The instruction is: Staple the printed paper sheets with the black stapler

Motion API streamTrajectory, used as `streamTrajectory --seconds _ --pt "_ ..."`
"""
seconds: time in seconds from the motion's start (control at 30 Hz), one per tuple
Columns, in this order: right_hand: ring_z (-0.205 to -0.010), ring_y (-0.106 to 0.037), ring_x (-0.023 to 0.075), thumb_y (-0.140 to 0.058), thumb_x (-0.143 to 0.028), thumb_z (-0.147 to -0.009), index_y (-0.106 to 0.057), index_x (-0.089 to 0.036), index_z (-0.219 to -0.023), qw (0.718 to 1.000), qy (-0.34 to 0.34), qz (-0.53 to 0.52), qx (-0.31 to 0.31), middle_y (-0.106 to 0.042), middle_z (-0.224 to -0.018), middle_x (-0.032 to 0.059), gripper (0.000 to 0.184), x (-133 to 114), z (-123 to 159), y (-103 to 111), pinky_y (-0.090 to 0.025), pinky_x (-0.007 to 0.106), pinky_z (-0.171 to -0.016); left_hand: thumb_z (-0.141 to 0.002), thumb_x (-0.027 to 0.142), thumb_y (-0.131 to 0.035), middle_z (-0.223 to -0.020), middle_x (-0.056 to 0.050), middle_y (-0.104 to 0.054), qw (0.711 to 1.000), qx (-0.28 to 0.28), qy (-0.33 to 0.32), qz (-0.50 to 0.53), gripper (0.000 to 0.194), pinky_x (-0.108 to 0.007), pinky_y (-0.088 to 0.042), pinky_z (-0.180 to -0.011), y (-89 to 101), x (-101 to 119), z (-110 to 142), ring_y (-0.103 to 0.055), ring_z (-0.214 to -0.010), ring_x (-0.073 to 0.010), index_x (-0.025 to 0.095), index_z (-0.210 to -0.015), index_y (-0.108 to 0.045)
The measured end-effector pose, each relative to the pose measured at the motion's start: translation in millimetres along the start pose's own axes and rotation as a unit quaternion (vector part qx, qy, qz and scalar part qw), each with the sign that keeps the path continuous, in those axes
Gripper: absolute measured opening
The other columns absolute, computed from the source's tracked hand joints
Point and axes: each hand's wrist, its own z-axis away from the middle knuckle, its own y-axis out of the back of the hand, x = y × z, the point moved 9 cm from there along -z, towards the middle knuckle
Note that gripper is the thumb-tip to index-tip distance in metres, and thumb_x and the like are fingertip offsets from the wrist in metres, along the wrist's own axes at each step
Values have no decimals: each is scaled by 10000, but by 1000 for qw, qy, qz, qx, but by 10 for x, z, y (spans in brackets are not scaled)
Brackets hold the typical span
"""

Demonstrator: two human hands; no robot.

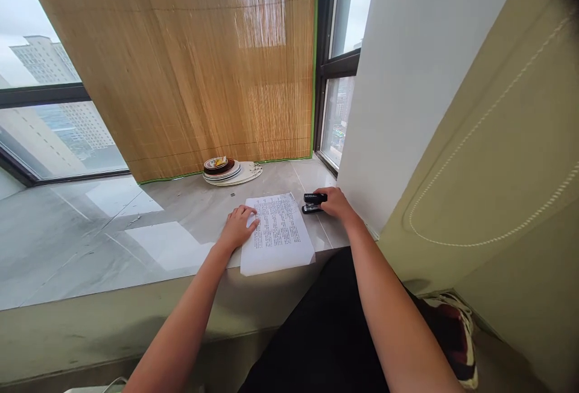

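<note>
A sheaf of printed white paper (278,235) lies on the marble window ledge (113,230), its near edge hanging a little over the front. My left hand (238,227) rests on the paper's left edge with fingers curled loosely and the fingertips on the sheet. My right hand (333,203) is closed round the rear of a black stapler (313,202) that sits on the ledge just past the paper's top right corner.
A stack of plates (226,171) stands at the back of the ledge under a bamboo blind (190,67). A white wall (407,79) and a padded beige panel (497,158) close in the right side. A shoe (455,333) lies on the floor at right.
</note>
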Motion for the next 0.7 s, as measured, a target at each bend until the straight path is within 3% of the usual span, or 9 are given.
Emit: streamTrajectory --seconds 0.3,0.43,0.53,0.7 --pt "-923 -730 231 -772 -101 -710 -833 -222 -1043 991 79 -70 -86 -804 -948 11 360 -357 128 -179 -545 312 -872 -964 330 -685 -1268 -126 -667 1000 7 -1 5 224 -482 -450 -1048 -1 3 -4 -607 -1205 -343 254 -1172 -714" --pt "-1060 -745 246 -800 -261 -846 -803 -252 -1214 980 110 -136 -93 -814 -1121 44 369 -503 137 -234 -549 379 -1011 -973 353 -668 -1269 -137 -666 1000 -5 1 1 246 -511 -447 -1060 -20 4 -5 -603 -1207 -354 242 -1189 -711" --pt "-1147 -730 258 -750 -238 -895 -812 -251 -1228 977 142 -138 -80 -803 -1200 63 338 -595 119 -294 -515 414 -1105 -956 349 -684 -1273 -137 -670 1000 0 -6 11 256 -524 -453 -1081 9 34 -8 -609 -1226 -359 246 -1188 -716" --pt "-1057 -735 246 -702 -171 -911 -820 -232 -1233 976 170 -116 -73 -800 -1128 65 348 -682 99 -392 -535 391 -1049 -1009 356 -632 -1436 -116 -659 990 -28 -104 93 230 -509 -465 -1168 102 342 26 -615 -1345 -326 261 -1186 -744"
